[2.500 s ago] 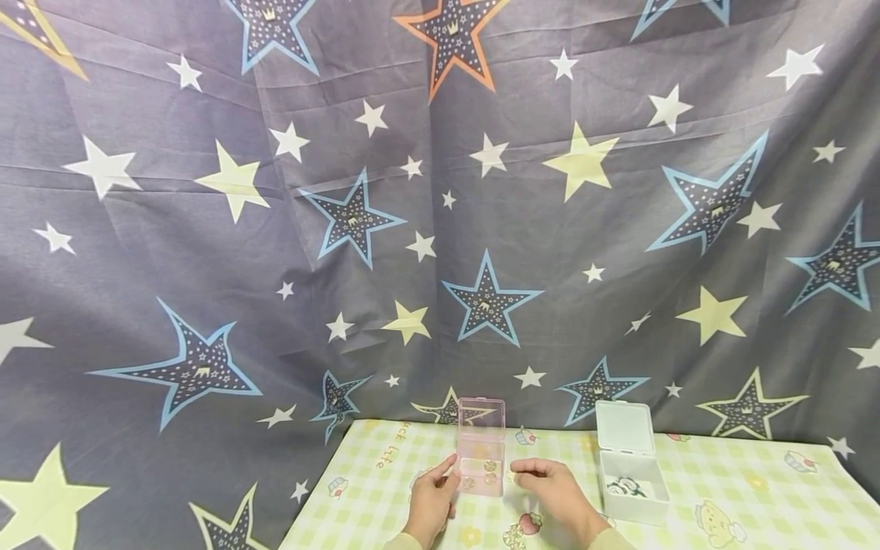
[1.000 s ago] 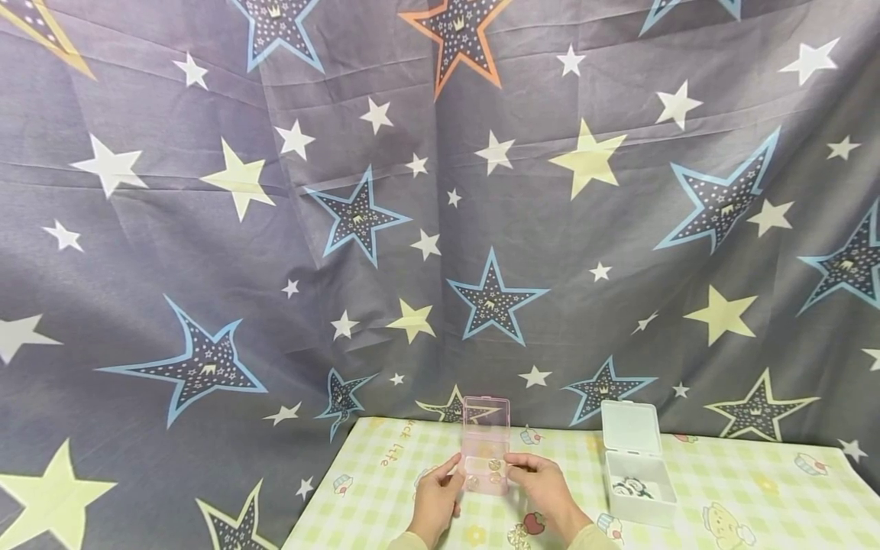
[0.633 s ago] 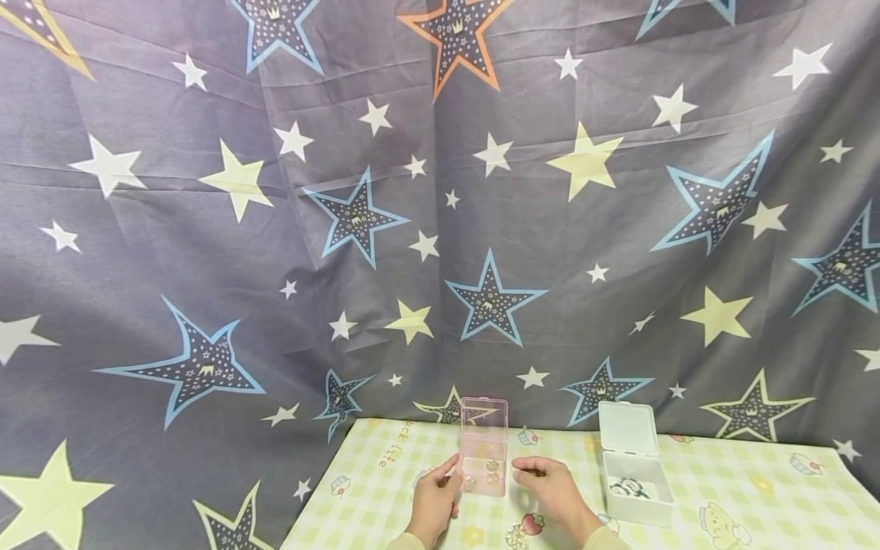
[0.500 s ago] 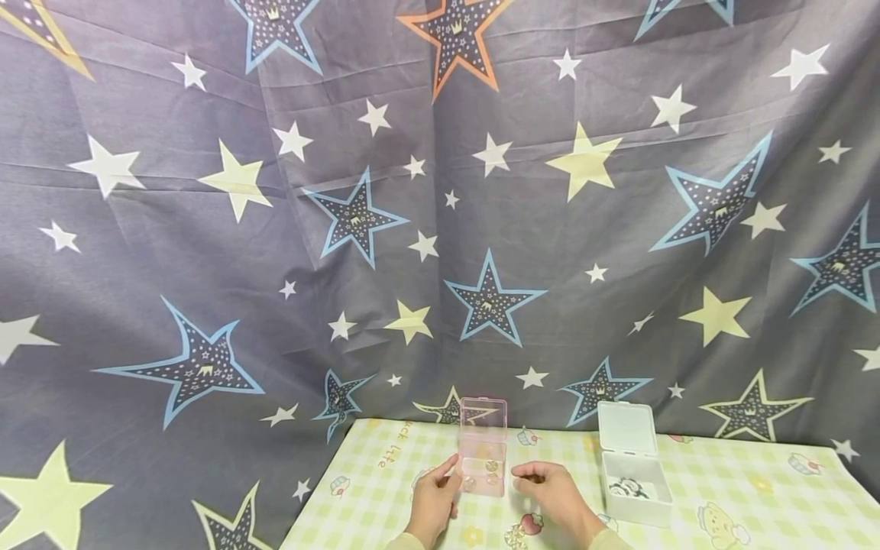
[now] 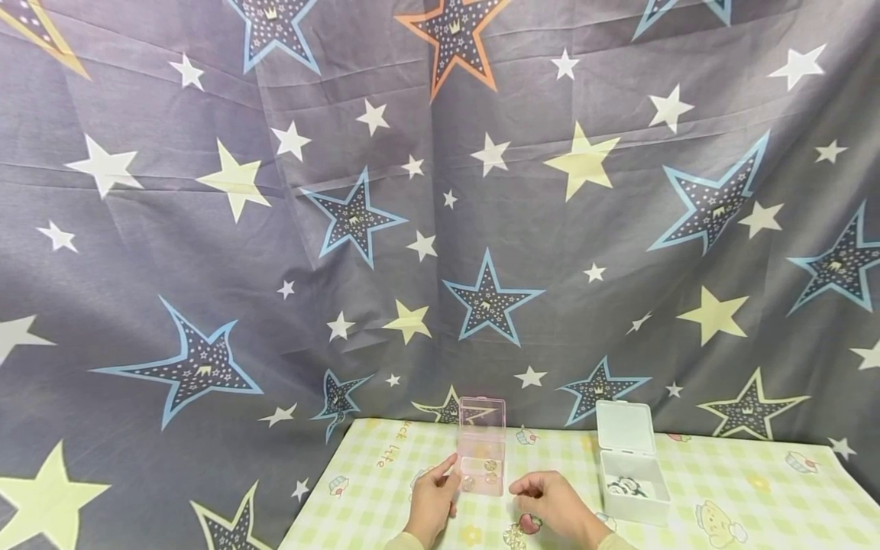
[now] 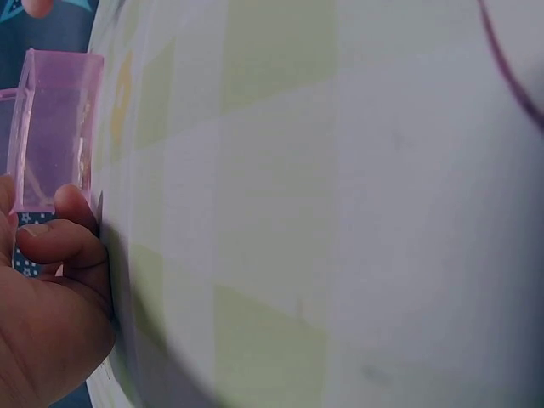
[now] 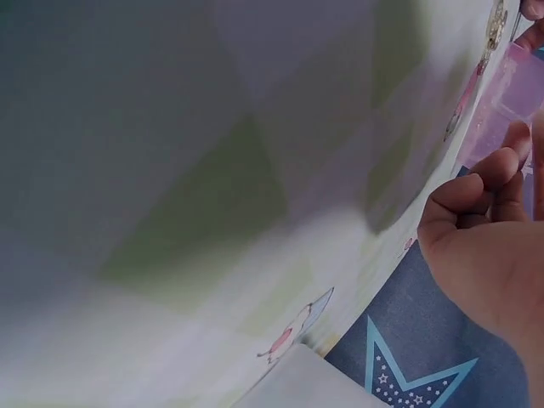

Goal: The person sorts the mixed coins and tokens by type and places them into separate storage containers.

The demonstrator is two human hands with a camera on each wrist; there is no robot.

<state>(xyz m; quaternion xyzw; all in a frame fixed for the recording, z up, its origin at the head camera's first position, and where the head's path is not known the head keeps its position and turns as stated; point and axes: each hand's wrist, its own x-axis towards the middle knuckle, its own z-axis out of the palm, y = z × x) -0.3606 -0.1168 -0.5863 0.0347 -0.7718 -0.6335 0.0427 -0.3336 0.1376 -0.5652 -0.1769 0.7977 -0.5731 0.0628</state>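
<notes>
In the head view a clear pink box stands on the table with its lid up, several small round gold pieces inside. My left hand holds its left side between thumb and index finger. In the left wrist view the box is seen from its side, close beyond the curled fingers. Just right of the box, my right hand hovers with loosely bent fingers and no piece showing between them. A small heap of gold pieces lies on the cloth below that hand.
A white box with its lid raised stands right of my right hand, black-and-white items inside. A green checked cloth covers the table. A grey star-patterned curtain hangs behind it.
My right hand pinched a gold piece beside the pink box, reached its right edge, then drew back right and slightly down with no piece showing. The left hand stayed at the box.
</notes>
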